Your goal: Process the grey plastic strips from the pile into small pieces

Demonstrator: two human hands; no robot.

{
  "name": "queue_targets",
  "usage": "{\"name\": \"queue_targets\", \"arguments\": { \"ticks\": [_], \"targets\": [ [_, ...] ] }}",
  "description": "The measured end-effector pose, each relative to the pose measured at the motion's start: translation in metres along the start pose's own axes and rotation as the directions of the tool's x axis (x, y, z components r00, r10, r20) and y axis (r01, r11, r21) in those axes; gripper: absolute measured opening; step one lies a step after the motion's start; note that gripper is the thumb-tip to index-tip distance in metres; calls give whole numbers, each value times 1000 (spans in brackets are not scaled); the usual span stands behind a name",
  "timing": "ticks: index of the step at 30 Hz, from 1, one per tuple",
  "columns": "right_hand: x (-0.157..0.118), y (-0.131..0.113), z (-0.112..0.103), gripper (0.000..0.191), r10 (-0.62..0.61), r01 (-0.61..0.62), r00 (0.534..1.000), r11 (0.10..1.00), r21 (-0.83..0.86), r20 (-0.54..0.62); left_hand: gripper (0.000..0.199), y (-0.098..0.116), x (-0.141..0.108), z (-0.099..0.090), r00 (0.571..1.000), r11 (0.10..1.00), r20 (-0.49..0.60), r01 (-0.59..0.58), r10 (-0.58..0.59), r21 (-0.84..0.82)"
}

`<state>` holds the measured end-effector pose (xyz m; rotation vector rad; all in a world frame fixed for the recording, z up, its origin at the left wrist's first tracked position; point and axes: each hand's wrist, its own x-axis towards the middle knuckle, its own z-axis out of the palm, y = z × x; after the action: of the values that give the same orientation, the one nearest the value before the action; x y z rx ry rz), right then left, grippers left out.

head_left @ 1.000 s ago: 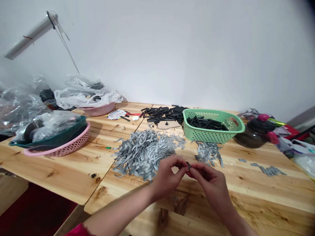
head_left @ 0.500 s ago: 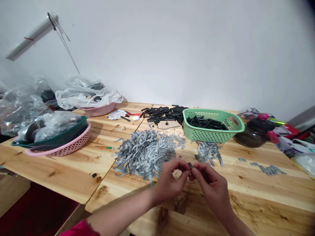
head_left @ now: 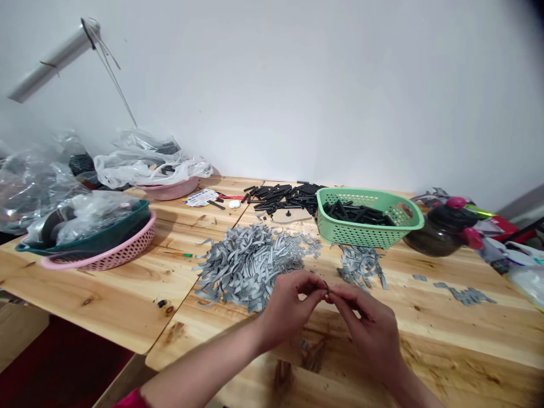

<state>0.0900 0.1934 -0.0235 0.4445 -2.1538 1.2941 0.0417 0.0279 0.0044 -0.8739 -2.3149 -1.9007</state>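
Fingertips meet in front of me over the wooden table (head_left: 429, 334). My left hand (head_left: 293, 306) and my right hand (head_left: 368, 323) both pinch a small dark strip (head_left: 326, 286); only a thin edge of it shows between the fingers. Just beyond my left hand lies a big heap of grey strips (head_left: 246, 260). A smaller pile of grey strips (head_left: 360, 263) sits past my right hand. On the tabletop below my hands a small grey scrap (head_left: 304, 344) is visible.
Black sticks (head_left: 284, 195) lie by the wall, left of a green basket (head_left: 361, 232) holding more of them. A dark pot (head_left: 437, 226) stands right, near flat grey pieces (head_left: 467, 294). Pink baskets (head_left: 123, 249) and plastic bags (head_left: 148, 164) occupy the left.
The dark strip has turned, from showing its flat face to a thin edge, and the fingertips have come closer together. A small grey scrap now shows below the hands.
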Motion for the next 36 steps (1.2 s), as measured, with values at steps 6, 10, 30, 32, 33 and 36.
{"name": "queue_targets", "arguments": {
  "ticks": [6,10,30,32,33,36],
  "targets": [
    [2,3,-2,20,-100,101,995,994,-40,21,5,0,7,-9,985,999,164,47,-46,2],
    [6,5,-5,16,-40,38,995,999,25,87,4,-4,10,-13,966,997,250,73,-69,-9],
    [7,2,-8,18,-187,206,973,968,-142,138,25,-18,15,-5,823,703,406,558,-398,-441],
    [8,3,-9,19,-186,205,973,969,-138,139,27,-20,17,-6,838,742,403,526,-368,-417],
    [8,4,-10,18,-179,198,974,971,-137,138,29,-21,18,-7,850,768,397,500,-346,-400],
    [8,6,-11,16,-150,165,982,977,-135,119,37,-21,19,-6,892,806,340,427,-299,-409]
  ]
}}
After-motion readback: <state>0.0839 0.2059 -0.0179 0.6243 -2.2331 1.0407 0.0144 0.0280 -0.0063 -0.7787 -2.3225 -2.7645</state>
